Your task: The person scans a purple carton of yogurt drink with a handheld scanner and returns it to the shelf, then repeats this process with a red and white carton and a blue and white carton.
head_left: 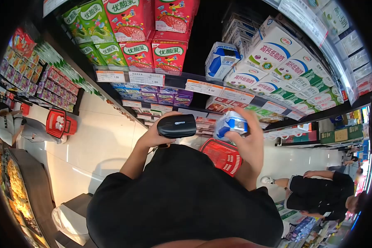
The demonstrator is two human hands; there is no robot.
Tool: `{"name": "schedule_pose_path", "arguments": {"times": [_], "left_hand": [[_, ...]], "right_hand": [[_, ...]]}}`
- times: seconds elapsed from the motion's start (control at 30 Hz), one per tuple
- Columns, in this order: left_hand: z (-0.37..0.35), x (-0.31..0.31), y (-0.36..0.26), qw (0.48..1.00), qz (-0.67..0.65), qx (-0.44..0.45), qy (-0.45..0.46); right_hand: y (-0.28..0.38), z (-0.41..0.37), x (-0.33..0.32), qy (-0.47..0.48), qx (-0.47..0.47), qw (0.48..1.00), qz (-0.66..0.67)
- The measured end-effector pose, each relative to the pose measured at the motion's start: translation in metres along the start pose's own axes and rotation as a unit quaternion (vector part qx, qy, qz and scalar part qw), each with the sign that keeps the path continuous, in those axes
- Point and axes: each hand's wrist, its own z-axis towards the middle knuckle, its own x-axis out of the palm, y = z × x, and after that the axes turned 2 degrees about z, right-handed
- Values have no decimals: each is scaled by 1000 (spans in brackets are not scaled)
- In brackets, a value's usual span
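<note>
My left hand [153,134] is wrapped round a black handheld device [177,126], perhaps a scanner, in front of the shelf. To its right, my right hand [252,140] grips a blue and white carton [232,125] between thumb and fingers, tilted, with its silvery end showing. The device and the carton are apart. A similar blue and white carton [222,61] stands on the shelf above. Beside it are stacked white milk boxes [277,51]. Red drink cartons [168,56] and green ones [96,20] fill the shelf's left part.
A red basket [221,156] is below my right hand. Price labels line the shelf edge [177,82]. At the left a person [33,128] is beside another red basket [60,123]; a person in black [320,192] stands at the right. A dark bin [72,217] is at lower left.
</note>
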Motion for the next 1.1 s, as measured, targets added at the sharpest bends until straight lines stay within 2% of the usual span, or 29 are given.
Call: {"name": "schedule_pose_path", "arguments": {"times": [0.03,0.1,0.17,0.23,0.27,0.37,0.47,0.53,0.57,0.63,0.67,0.77,0.8,0.83,0.9,0.93,1.03,1.07,1.1], "left_hand": [[-1,-1,0,1000,-3,2,4],[-1,-1,-4,1000,13,-1,2],[-2,3,-9,999,31,-2,4],[-3,6,-16,1000,-5,-20,-4],[-3,4,-17,998,58,35,-3],[-8,3,-14,997,42,59,-16],[-14,1,-9,999,20,39,-25],[-15,-2,-5,999,32,33,-24],[-16,-3,-6,999,32,32,-23],[-16,-4,-8,998,46,45,-29],[-16,-5,-7,998,46,42,-28],[-12,-10,-4,996,62,60,-34],[-10,-11,-3,995,68,69,-35],[-8,-11,-2,994,73,75,-34],[-3,-9,-8,993,86,73,-25],[-2,-10,-9,995,79,57,-30],[5,-10,-7,997,59,46,-29],[7,-12,-7,995,76,54,-24],[8,-13,-8,993,93,62,-21]], "right_hand": [[12,10,-2,13,-65,998,24],[34,38,-2,-30,-226,973,14],[60,74,6,-112,-348,925,-99],[90,94,13,-118,-312,926,-174],[94,103,14,-121,-314,925,-175],[98,127,18,-92,-309,918,-231],[94,149,24,-47,-334,906,-255],[84,163,32,47,-306,899,-311],[77,168,35,46,-304,899,-311],[63,178,43,146,-201,879,-407],[55,183,45,148,-191,899,-366],[52,180,41,163,-196,904,-343],[51,181,40,159,-234,888,-363],[54,178,41,158,-198,898,-361],[58,183,38,208,-206,882,-370],[50,182,41,163,-248,882,-366],[68,167,50,127,-180,890,-398],[77,159,52,87,-189,879,-429],[79,161,50,86,-187,880,-428]]}}
